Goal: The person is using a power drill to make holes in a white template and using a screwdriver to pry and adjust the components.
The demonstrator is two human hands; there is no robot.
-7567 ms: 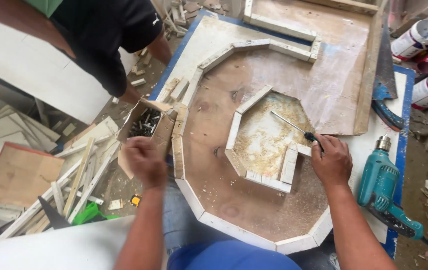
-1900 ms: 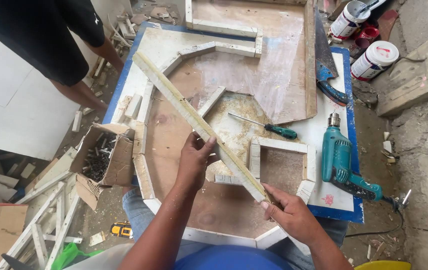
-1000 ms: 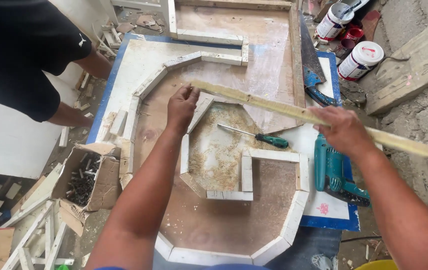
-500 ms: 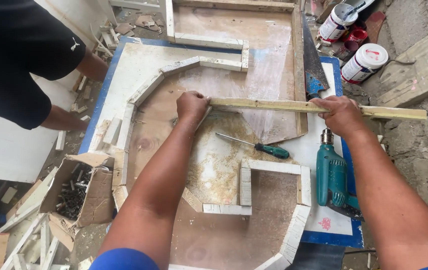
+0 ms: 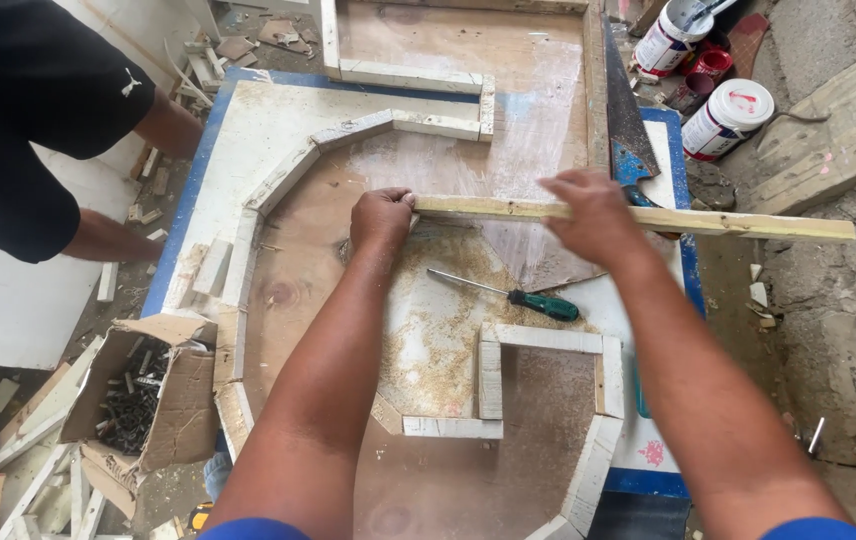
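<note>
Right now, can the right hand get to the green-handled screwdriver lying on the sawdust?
Probably yes. The green-handled screwdriver lies in the open just below the right hand, nothing covering it. But that hand grips the long wooden strip, so it would have to let go first.

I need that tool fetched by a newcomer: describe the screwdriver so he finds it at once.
On the big brown plywood board framed by white wood strips, look just below the long pale wooden batten both hands hold. The green-handled screwdriver lies loose in sawdust there, the only slim metal-shafted tool on the board.
</note>
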